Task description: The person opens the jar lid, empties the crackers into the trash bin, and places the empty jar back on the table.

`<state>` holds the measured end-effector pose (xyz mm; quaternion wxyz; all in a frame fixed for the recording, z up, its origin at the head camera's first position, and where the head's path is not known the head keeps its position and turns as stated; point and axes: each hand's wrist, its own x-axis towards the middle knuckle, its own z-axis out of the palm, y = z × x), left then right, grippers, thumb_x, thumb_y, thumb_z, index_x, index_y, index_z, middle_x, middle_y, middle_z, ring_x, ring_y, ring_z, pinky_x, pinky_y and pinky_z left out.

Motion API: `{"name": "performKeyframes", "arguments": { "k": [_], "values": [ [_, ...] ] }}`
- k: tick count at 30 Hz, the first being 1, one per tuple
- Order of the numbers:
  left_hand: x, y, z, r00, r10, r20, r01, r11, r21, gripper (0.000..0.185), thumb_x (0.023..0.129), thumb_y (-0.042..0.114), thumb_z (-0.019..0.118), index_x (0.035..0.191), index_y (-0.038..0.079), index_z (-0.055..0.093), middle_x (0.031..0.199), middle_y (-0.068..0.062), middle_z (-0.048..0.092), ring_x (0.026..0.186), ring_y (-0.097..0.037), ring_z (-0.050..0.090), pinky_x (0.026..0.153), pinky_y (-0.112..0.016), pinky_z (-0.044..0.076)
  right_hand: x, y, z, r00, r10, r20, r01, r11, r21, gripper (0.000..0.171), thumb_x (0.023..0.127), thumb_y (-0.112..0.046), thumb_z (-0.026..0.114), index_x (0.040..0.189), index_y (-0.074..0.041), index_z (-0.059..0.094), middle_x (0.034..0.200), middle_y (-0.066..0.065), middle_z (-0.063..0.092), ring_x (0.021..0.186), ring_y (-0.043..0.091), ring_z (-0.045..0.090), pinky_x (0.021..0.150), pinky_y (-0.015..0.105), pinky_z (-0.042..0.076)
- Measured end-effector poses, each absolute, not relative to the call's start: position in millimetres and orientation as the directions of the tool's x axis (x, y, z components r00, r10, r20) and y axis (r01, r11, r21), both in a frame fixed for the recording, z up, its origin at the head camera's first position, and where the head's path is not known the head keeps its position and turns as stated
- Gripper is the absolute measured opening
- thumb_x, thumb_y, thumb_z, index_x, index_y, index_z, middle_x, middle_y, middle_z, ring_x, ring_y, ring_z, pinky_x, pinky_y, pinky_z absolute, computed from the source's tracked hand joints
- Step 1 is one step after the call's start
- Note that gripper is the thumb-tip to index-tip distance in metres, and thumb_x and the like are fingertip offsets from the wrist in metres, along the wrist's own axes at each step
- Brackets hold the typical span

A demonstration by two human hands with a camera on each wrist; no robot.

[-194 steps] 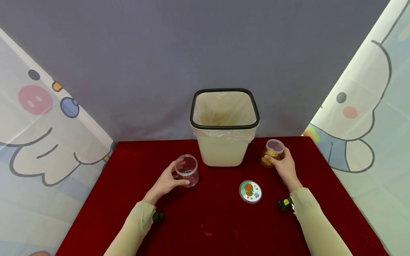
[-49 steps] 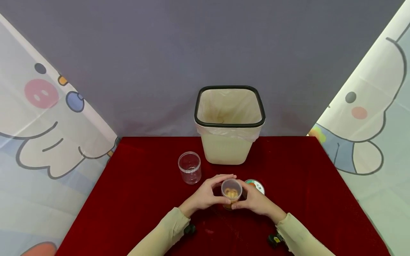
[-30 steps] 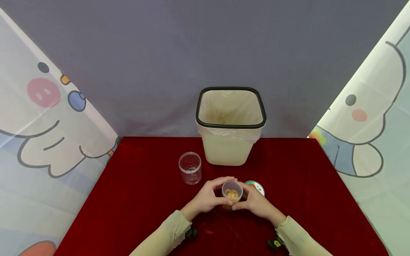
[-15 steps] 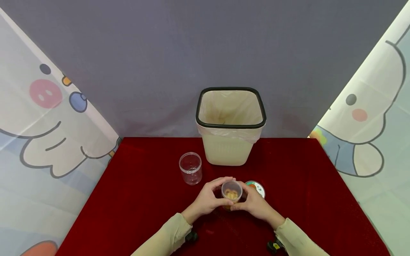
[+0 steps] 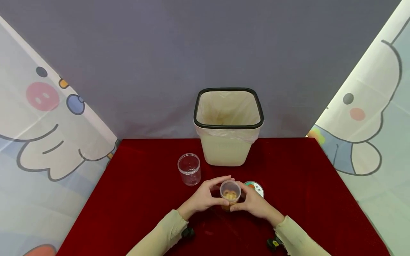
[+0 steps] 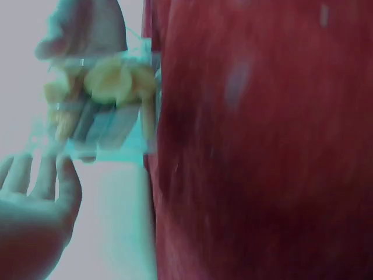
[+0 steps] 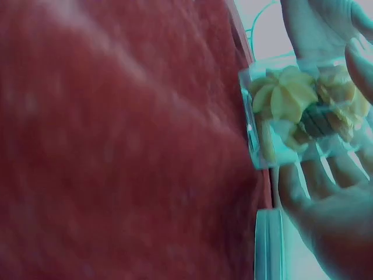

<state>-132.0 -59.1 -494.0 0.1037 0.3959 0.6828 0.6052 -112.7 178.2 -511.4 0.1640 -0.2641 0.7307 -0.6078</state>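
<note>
A small clear jar [image 5: 230, 195] stands on the red worktop [image 5: 144, 199], near its front middle, with yellow-orange pieces [image 5: 229, 195] piled in its lower part. It is upright, its long axis vertical and its open mouth facing up, with no lid on it. The left hand [image 5: 203, 196] and the right hand [image 5: 253, 203] cup it from either side, fingers curled round its wall, thumbs toward the person. In the wrist views the jar [image 6: 102, 105] shows pale lumps pressed against its clear wall [image 7: 303, 111], and the fingers [image 7: 315, 192] lie against it.

An empty clear jar [image 5: 189, 169] stands upright to the left and a little farther back, apart from the hands, also open at the top. A round lid [image 5: 255, 187] with a printed picture lies flat just beyond the right hand. At the back of the worktop stands a cream bin [image 5: 228, 128] with a black rim and a plastic liner; its inside looks bare, though the bottom is not fully seen.
</note>
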Motion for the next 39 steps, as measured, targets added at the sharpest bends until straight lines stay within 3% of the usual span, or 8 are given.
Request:
{"name": "performKeyframes", "arguments": {
  "k": [5, 9, 20, 32, 39],
  "values": [
    [-140, -65, -490, -0.608, 0.712, 0.351, 0.444, -0.062, 0.894, 0.069, 0.086, 0.006, 0.078, 0.147, 0.000, 0.046, 0.147, -0.013, 0.051, 0.130, -0.025, 0.051, 0.093, -0.043, 0.051, -118, 182, -512, -0.768, -0.636, 0.080, -0.199, 0.117, -0.973, 0.075, 0.083, -0.014, 0.082, 0.148, -0.009, 0.043, 0.143, 0.010, 0.052, 0.131, 0.021, 0.050, 0.103, 0.023, 0.040],
    [-143, -66, -489, -0.598, 0.722, 0.349, 0.451, -0.057, 0.891, 0.069, 0.085, 0.004, 0.079, 0.146, -0.001, 0.046, 0.146, -0.013, 0.052, 0.130, -0.025, 0.052, 0.092, -0.043, 0.052, -121, 184, -511, -0.751, -0.657, 0.074, -0.195, 0.114, -0.974, 0.075, 0.084, -0.012, 0.081, 0.149, -0.007, 0.042, 0.143, 0.010, 0.052, 0.130, 0.020, 0.051, 0.103, 0.024, 0.041],
    [-137, -62, -495, -0.684, 0.662, 0.307, 0.384, -0.032, 0.923, 0.070, 0.084, 0.043, 0.079, 0.141, 0.009, 0.055, 0.139, -0.005, 0.057, 0.122, -0.033, 0.055, 0.091, -0.043, 0.052, -117, 182, -508, -0.773, -0.633, 0.052, -0.164, 0.119, -0.979, 0.075, 0.083, -0.013, 0.083, 0.147, -0.009, 0.045, 0.143, 0.006, 0.053, 0.130, 0.017, 0.051, 0.104, 0.024, 0.039],
    [-131, -57, -499, -0.707, 0.626, 0.330, 0.395, -0.038, 0.918, 0.073, 0.081, 0.038, 0.084, 0.141, 0.008, 0.054, 0.140, -0.003, 0.058, 0.120, -0.023, 0.057, 0.090, -0.037, 0.051, -111, 179, -511, -0.803, -0.595, 0.048, -0.153, 0.128, -0.980, 0.074, 0.082, -0.014, 0.083, 0.146, -0.017, 0.046, 0.142, 0.003, 0.054, 0.129, 0.017, 0.051, 0.103, 0.025, 0.040],
    [-129, -53, -499, -0.716, 0.618, 0.324, 0.405, -0.009, 0.914, 0.075, 0.077, 0.009, 0.087, 0.142, 0.002, 0.051, 0.141, -0.002, 0.056, 0.119, -0.018, 0.057, 0.091, -0.035, 0.050, -108, 176, -511, -0.817, -0.574, 0.054, -0.158, 0.134, -0.978, 0.074, 0.082, -0.015, 0.083, 0.145, -0.015, 0.046, 0.141, 0.005, 0.053, 0.126, 0.018, 0.054, 0.101, 0.027, 0.043]
  ]
}}
